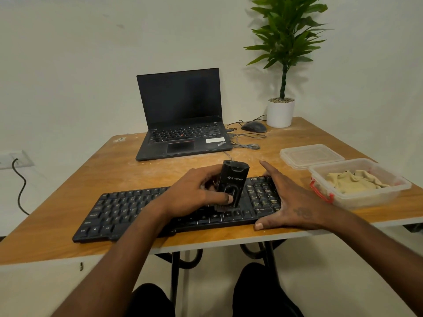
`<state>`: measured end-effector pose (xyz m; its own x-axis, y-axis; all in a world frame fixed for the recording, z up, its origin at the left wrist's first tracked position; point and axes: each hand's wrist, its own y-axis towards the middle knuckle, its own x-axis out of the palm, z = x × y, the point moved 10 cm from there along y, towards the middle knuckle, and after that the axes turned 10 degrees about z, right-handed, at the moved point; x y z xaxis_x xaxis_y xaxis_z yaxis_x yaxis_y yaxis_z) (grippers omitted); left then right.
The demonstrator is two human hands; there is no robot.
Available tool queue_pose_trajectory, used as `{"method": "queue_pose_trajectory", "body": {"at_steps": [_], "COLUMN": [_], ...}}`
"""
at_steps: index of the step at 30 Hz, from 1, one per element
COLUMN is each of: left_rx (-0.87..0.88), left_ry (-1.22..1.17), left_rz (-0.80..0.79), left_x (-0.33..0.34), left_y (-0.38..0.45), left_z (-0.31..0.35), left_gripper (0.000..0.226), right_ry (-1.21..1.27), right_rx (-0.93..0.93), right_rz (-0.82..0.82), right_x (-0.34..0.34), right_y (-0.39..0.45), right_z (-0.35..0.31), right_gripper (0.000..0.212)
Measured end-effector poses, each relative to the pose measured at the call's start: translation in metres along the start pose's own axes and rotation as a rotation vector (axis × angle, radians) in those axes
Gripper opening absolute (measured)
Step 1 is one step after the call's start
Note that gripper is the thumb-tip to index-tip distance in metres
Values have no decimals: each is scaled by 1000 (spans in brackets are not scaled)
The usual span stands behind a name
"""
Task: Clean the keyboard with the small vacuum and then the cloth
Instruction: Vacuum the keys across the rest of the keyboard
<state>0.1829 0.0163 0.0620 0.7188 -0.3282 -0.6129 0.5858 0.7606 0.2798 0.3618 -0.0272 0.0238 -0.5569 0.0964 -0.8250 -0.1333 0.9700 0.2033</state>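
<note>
Setting: pale wall behind a worn orange-brown wooden tabletop (pixel 68 225), dusty in patches; I watch from head height, looking down over both forearms.
Keyboard: the long black plastic keyboard (pixel 119 211) lies slanted along the near edge, its left end nearest me.
Vacuum: a small black boxy handheld vacuum (pixel 233 179) stands nearly upright on the keys right of centre, brush end down beside the arrow keys.
Left hand: my left hand (pixel 194 193) is wrapped around the vacuum body, grip clamped on it, thumb pressed on the front face.
Right hand: my right hand (pixel 290 202) lies flat over the number pad end, fingers spread, grip apart and holding nothing, steadying the keyboard.
Cloth: a crumpled beige cloth (pixel 357 179) sits in a clear plastic tub (pixel 389 191) at 3 o'clock from the keyboard, well apart from both hands; a flat clear lid (pixel 311 155) lies just beyond it.
Background: a black open laptop (pixel 180 115) at 12 o'clock, a dark mouse (pixel 254 126) and a white-potted green plant (pixel 281 110) at 1 o'clock.
Stage: I judge this mid-vacuuming, cloth step not begun.
Risks: pressing the brush hard could lift a keycap; if my right hand eases, the keyboard could slide off the near edge; a wide sweep could knock the tub.
</note>
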Motion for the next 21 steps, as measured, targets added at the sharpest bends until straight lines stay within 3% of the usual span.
{"method": "queue_pose_trajectory", "body": {"at_steps": [5,12,21], "left_rx": [-2,-21,57], "left_ry": [95,-12,223], "left_rz": [105,-50,224], "left_x": [-7,4,-12], "left_y": [7,-1,16], "left_z": [-1,0,-1], "left_gripper": [60,49,57], "right_ry": [1,-3,4], "right_rx": [9,9,2], "right_rz": [3,-4,2], "right_x": [0,0,0], "right_y": [-1,0,-1], "right_z": [1,0,0], "right_gripper": [142,143,141]}}
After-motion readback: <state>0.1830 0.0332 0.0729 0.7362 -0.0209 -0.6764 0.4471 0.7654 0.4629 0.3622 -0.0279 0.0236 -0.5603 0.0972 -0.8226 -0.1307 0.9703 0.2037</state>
